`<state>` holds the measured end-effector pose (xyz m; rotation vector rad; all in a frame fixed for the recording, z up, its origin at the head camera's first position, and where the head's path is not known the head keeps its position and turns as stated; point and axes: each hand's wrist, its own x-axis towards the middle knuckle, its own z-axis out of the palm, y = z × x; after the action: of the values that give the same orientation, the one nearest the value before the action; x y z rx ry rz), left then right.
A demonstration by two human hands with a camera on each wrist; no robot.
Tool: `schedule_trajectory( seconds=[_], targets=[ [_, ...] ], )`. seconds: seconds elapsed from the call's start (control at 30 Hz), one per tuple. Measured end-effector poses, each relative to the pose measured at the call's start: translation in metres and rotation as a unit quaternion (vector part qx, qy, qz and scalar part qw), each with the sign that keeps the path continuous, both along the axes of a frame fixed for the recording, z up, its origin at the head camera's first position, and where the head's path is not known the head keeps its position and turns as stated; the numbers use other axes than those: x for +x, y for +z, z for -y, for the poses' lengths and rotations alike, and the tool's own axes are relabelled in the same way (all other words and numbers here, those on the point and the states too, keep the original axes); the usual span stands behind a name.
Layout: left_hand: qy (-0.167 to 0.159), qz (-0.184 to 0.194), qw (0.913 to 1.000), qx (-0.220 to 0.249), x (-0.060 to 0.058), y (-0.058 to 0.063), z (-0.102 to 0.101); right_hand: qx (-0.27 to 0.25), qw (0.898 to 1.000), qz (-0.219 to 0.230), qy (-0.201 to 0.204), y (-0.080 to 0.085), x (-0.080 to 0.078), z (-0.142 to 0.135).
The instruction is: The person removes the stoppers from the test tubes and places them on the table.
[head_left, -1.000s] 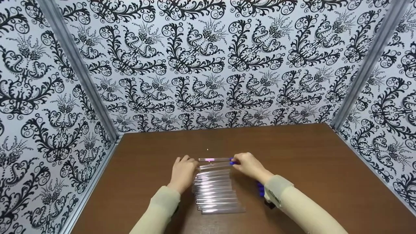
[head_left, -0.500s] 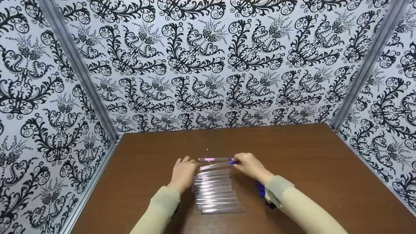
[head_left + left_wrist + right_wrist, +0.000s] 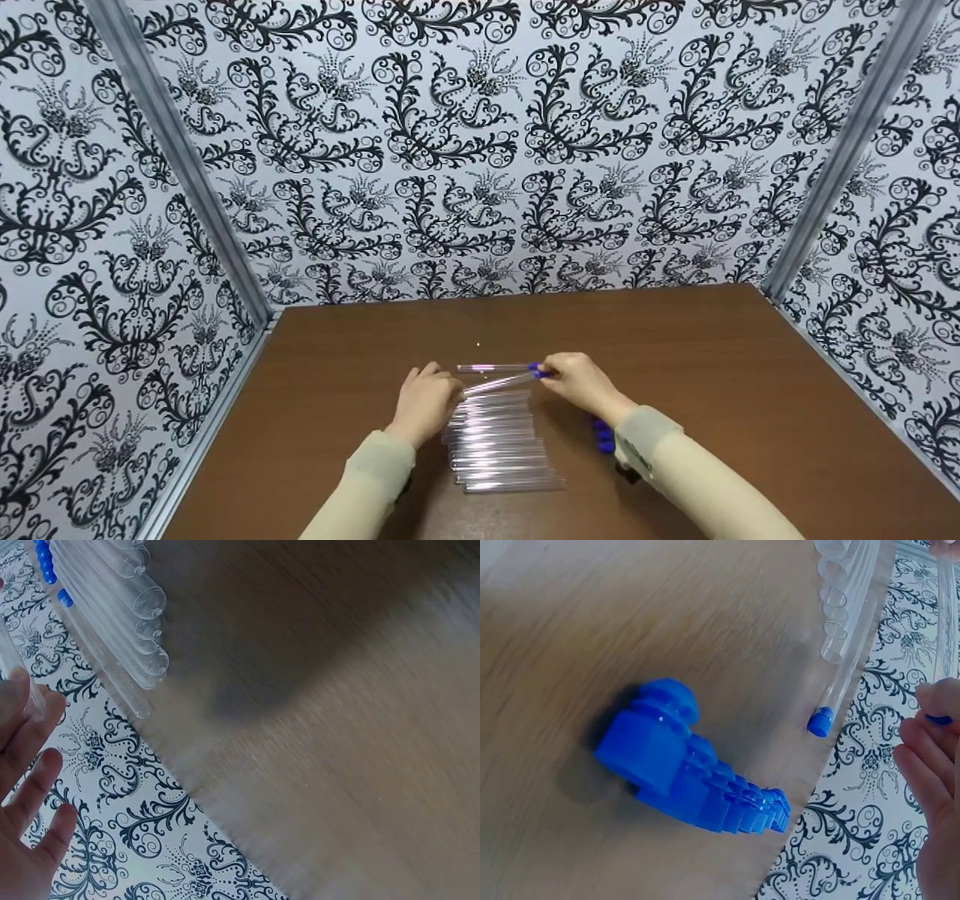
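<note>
My left hand [image 3: 424, 401] pinches the rounded end of a clear test tube [image 3: 496, 385] between thumb and fingertips; its other fingers are spread in the left wrist view. At the tube's other end my right hand [image 3: 577, 381] grips a blue cap, of which a sliver [image 3: 937, 720] shows between the fingers in the right wrist view. The tube slants up to the right, above the tabletop. Just beyond it lies another test tube with a blue cap [image 3: 821, 722] on its right end. Nearer the body, several uncapped test tubes [image 3: 495, 442] lie side by side.
A curved row of loose blue caps [image 3: 645, 750] stands on the brown table [image 3: 360, 337], partly hidden by the right wrist in the head view. Patterned wall panels [image 3: 480, 150] enclose the table at the back and sides, with metal posts [image 3: 832, 142] at the corners.
The held test tube has become more slanted, its capped end now further up and right. My right hand has shifted slightly right; the left has barely moved. The lying tubes stay put.
</note>
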<state>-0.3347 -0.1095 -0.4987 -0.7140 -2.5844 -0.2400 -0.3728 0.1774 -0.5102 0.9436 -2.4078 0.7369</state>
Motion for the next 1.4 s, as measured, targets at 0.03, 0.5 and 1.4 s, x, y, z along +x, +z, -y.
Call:
schedule_trajectory(
  seconds=[0.03, 0.5, 1.4],
  targets=[
    [0.000, -0.003, 1.0000, 0.004, -0.001, 0.000, 0.000, -0.002, 1.000, 0.003, -0.003, 0.000, 0.000, 0.000],
    [0.031, -0.022, 0.9982, 0.046, -0.007, -0.002, -0.002, -0.012, 1.000, 0.027, -0.005, 0.003, -0.006, -0.006],
    [0.059, 0.025, 0.9961, 0.060, -0.022, -0.019, 0.004, -0.015, 0.987, 0.129, -0.092, 0.003, -0.045, -0.050]
  ],
)
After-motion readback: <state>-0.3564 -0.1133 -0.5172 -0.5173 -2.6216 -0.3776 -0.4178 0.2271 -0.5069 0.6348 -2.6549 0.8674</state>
